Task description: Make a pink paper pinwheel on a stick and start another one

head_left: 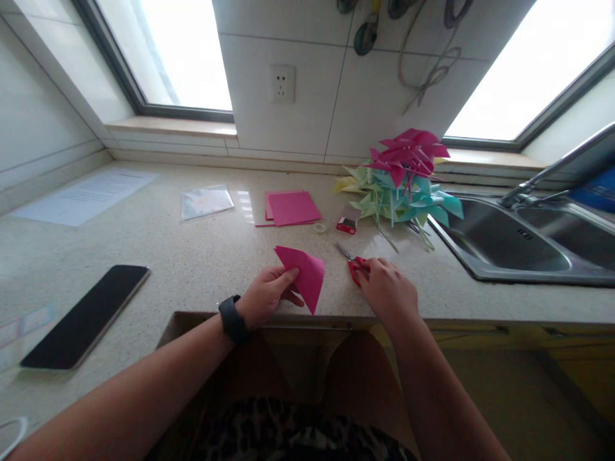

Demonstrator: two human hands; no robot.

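Observation:
Between the thumb and fingers of my left hand (266, 293) is a pink paper sheet (306, 274), folded on the diagonal into a triangle and held just above the counter's front edge. My right hand (391, 293) has its fingers closed at the red handles of a pair of scissors (356, 266). The scissors lie low over the counter, blades pointing away and to the left. Beyond both hands are several pink paper squares (296, 209), a small roll of tape (319, 227) and a small red-and-clear box (346, 221).
Paper pinwheels in pink (408, 155), green and blue are heaped at the back right, beside a steel sink (509, 240) with a faucet (528, 186). Leftward lie a clear packet (206, 202), a printed sheet (86, 195) and a dark phone-like slab (89, 317).

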